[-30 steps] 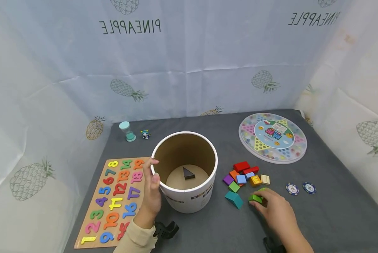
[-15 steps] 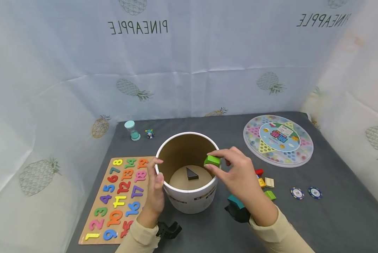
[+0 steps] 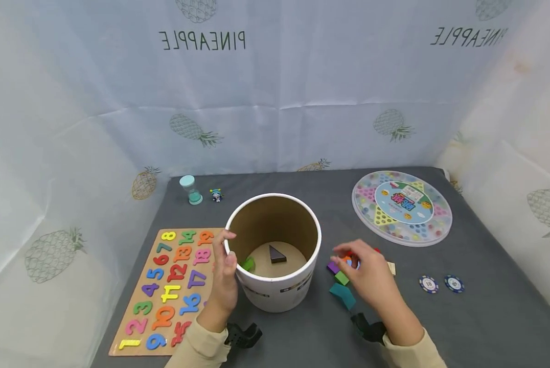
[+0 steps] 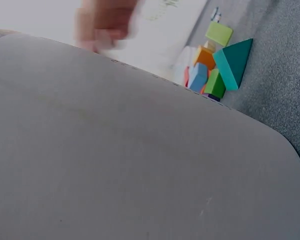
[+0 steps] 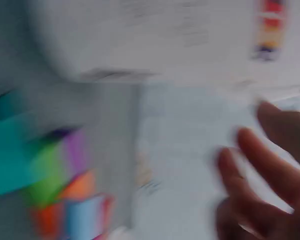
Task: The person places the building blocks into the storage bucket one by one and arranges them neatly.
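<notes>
My left hand (image 3: 223, 278) grips the rim of a round white bucket (image 3: 275, 299) at its left side. On the bucket's floor lie a dark triangular block (image 3: 277, 254) and a green block (image 3: 248, 263). Right of the bucket, my right hand (image 3: 369, 271) hovers near a pile of coloured wooden blocks, its fingers parted and holding nothing. A purple block (image 3: 333, 267), a green block (image 3: 341, 278) and a teal triangular block (image 3: 343, 295) show beside it; the hand hides part of the pile. In the right wrist view the fingers (image 5: 260, 185) are blurred and apart from the blocks.
A number puzzle board (image 3: 164, 296) lies at left. An hourglass (image 3: 191, 190) and a small figurine (image 3: 216, 195) stand behind it. A round board game (image 3: 402, 208) lies at back right, with two poker chips (image 3: 429, 284) in front of it.
My right hand carried a green block from the pile to the bucket and let it go inside. It has come back right to the blocks, while the left hand stays on the rim.
</notes>
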A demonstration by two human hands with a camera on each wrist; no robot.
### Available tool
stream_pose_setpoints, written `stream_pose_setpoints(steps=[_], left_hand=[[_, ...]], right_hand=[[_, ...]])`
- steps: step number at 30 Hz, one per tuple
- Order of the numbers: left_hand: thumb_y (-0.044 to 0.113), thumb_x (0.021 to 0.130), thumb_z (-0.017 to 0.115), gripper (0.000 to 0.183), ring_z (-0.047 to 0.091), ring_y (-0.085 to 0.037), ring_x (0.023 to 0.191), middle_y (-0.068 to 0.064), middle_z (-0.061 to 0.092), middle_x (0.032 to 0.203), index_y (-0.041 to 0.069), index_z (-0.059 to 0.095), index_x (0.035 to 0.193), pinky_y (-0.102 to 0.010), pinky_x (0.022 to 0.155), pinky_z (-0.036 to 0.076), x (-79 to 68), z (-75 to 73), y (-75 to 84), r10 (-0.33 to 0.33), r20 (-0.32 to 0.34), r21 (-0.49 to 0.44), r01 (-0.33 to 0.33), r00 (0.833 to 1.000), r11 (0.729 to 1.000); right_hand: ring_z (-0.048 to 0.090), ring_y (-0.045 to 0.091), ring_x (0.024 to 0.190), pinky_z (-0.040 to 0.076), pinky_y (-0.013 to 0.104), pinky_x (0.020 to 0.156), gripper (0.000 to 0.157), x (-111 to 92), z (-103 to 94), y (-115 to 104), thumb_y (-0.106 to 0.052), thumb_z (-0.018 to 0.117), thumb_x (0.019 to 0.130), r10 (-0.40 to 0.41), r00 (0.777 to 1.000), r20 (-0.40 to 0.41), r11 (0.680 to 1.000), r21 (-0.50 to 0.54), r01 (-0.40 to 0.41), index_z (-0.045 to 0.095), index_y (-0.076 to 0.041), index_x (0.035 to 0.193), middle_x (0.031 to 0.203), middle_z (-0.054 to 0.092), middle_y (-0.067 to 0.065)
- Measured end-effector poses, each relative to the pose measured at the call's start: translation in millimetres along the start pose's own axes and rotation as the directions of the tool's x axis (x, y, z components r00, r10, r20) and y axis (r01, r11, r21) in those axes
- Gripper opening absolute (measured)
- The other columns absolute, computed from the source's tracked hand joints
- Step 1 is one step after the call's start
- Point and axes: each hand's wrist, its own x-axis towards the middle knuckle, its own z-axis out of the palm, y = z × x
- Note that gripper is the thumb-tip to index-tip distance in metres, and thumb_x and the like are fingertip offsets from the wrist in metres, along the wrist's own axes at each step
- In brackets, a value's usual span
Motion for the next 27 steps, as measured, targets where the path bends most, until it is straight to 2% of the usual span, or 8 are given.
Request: stream_pose_setpoints(steps=[2, 5, 7, 12, 16, 20, 24, 27], left_hand=[[0.028, 0.095, 0.032, 0.044, 0.025, -0.042, 0.127, -0.019, 0.026, 0.14, -0.001, 0.024, 0.127, -0.046, 0.098, 0.028, -0.5, -1.3, 0.0, -0.002, -0.004, 0.001, 0.002, 1.0, 1.0], [0.03, 0.095, 0.031, 0.046, 0.023, -0.041, 0.127, -0.02, 0.025, 0.14, -0.001, 0.023, 0.127, -0.046, 0.098, 0.027, -0.8, -2.4, -0.3, 0.003, -0.002, 0.01, -0.003, 1.0, 1.0], [0.031, 0.095, 0.032, 0.046, 0.023, -0.041, 0.127, -0.021, 0.024, 0.14, -0.001, 0.023, 0.127, -0.046, 0.098, 0.027, -0.8, -2.6, -0.3, 0.008, 0.004, 0.015, -0.008, 1.0, 1.0], [0.029, 0.095, 0.032, 0.045, 0.023, -0.042, 0.127, -0.022, 0.024, 0.14, -0.001, 0.023, 0.128, -0.043, 0.097, 0.03, -0.6, -1.7, 0.2, 0.021, 0.011, 0.01, -0.021, 1.0, 1.0], [0.028, 0.095, 0.033, 0.045, 0.023, -0.043, 0.126, -0.022, 0.024, 0.141, 0.0, 0.024, 0.128, -0.042, 0.097, 0.032, -1.3, -2.2, 0.7, 0.028, 0.01, 0.007, -0.028, 1.0, 1.0], [0.031, 0.095, 0.032, 0.046, 0.023, -0.043, 0.127, -0.022, 0.024, 0.141, 0.0, 0.023, 0.128, -0.041, 0.097, 0.032, 0.5, -2.4, -0.3, 0.023, 0.013, 0.009, -0.023, 1.0, 1.0], [0.031, 0.095, 0.032, 0.046, 0.025, -0.042, 0.126, -0.023, 0.024, 0.14, -0.001, 0.023, 0.128, -0.04, 0.097, 0.033, 0.9, -2.5, -1.7, 0.022, 0.004, -0.005, -0.022, 1.0, 1.0], [0.029, 0.095, 0.032, 0.045, 0.026, -0.044, 0.124, -0.024, 0.025, 0.139, -0.002, 0.024, 0.127, -0.04, 0.097, 0.034, 0.2, -2.4, -2.7, 0.043, 0.005, -0.007, -0.043, 0.999, 0.999]], right_hand=[[0.049, 0.008, 0.066, 0.045, 0.026, 0.058, 0.029, -14, 9.4, 16, -0.026, 0.082, 0.075, 0.106, 0.98, 0.17, 0.989, -0.124, -0.085, 0.069, -0.018, 0.099, 0.084, 0.056, -0.006], [0.055, 0.011, 0.074, 0.051, 0.036, 0.066, 0.041, -31, 23.2, 33, -0.036, 0.083, 0.07, 0.236, 0.914, 0.329, 0.947, -0.289, -0.14, 0.068, -0.022, 0.106, 0.097, 0.059, -0.002], [0.057, 0.013, 0.076, 0.052, 0.041, 0.067, 0.046, -39, 30.3, 39, -0.037, 0.084, 0.068, 0.288, 0.89, 0.353, 0.924, -0.348, -0.161, 0.066, -0.025, 0.108, 0.105, 0.058, 0.001], [0.056, 0.016, 0.069, 0.051, 0.04, 0.06, 0.042, -44, 35.1, 38, -0.031, 0.085, 0.068, 0.308, 0.9, 0.308, 0.908, -0.379, -0.181, 0.066, -0.024, 0.105, 0.103, 0.059, 0.004], [0.054, 0.014, 0.071, 0.05, 0.036, 0.061, 0.041, -34, 22.0, 23, -0.027, 0.084, 0.071, 0.258, 0.939, 0.229, 0.941, -0.281, -0.19, 0.068, -0.023, 0.108, 0.099, 0.06, 0.001], [0.049, 0.012, 0.066, 0.043, 0.026, 0.055, 0.043, -10, -0.2, -2, -0.018, 0.082, 0.075, 0.101, 0.994, -0.029, 0.994, -0.042, -0.102, 0.066, -0.018, 0.114, 0.086, 0.054, -0.003], [0.045, 0.012, 0.071, 0.037, 0.021, 0.053, 0.044, 17, -14.5, -33, -0.011, 0.08, 0.076, -0.084, 0.958, -0.275, 0.985, 0.123, 0.122, 0.065, -0.017, 0.118, 0.083, 0.05, -0.004], [0.043, 0.011, 0.074, 0.034, 0.022, 0.054, 0.045, 31, -13.8, -58, -0.015, 0.081, 0.076, -0.219, 0.934, -0.282, 0.957, 0.127, 0.262, 0.065, -0.02, 0.118, 0.085, 0.053, -0.004]])
